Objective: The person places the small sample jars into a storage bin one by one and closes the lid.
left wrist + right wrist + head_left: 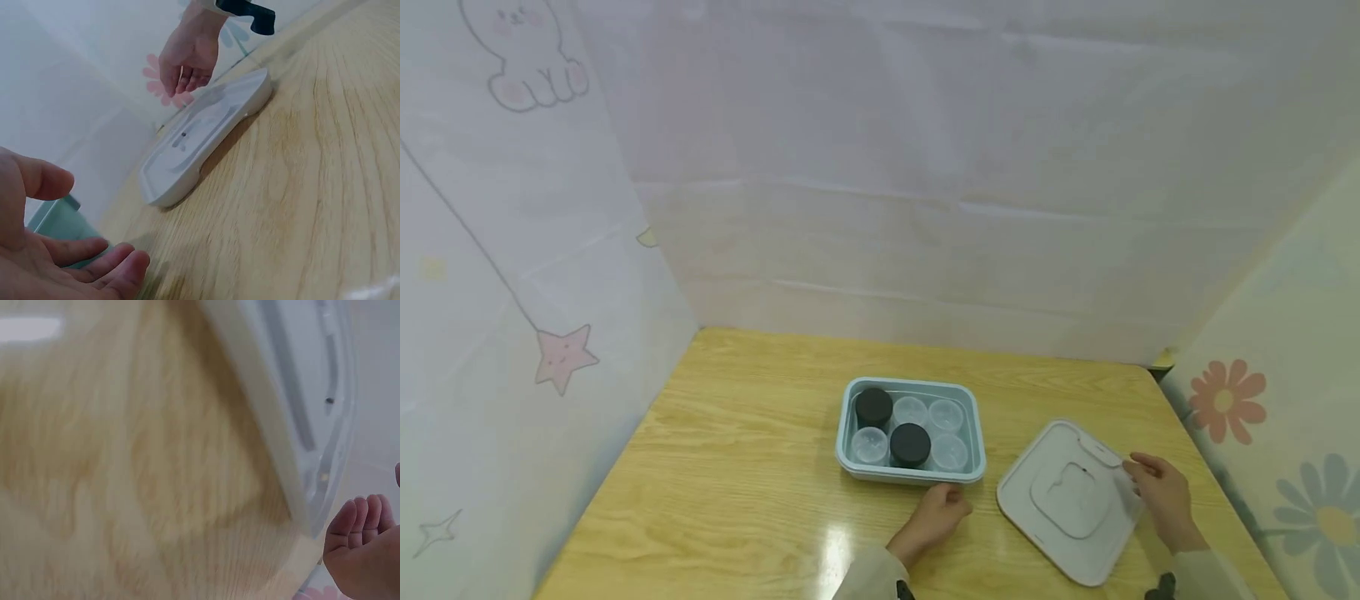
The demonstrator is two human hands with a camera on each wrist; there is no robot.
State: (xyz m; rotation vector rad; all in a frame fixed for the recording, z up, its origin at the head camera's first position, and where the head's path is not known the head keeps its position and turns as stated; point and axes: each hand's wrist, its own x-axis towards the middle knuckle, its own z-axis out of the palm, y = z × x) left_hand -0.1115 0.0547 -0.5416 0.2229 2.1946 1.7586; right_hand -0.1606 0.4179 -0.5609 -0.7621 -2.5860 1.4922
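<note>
A light blue rectangular container (pixel 978 433) sits on the table, filled with small round pieces. Two have black tops (pixel 910 444); several others are clear cups (pixel 950 452). Just off its front right corner is my left hand (pixel 934 515), its fingers loosely bent and holding nothing in the left wrist view. To the right lies a white square lid (pixel 1051 487) with rounded corners and a raised shape in its middle. My right hand (pixel 1163 493) hovers by the lid's right corner, fingertips close to the edge. In the right wrist view its fingers are relaxed, with nothing in them.
The wooden table (pixel 722 467) meets a pale cloth wall (pixel 925 250) at the back. Side cloths with printed drawings, such as a pink star (pixel 565 358) and a red flower (pixel 1223 402), border it left and right.
</note>
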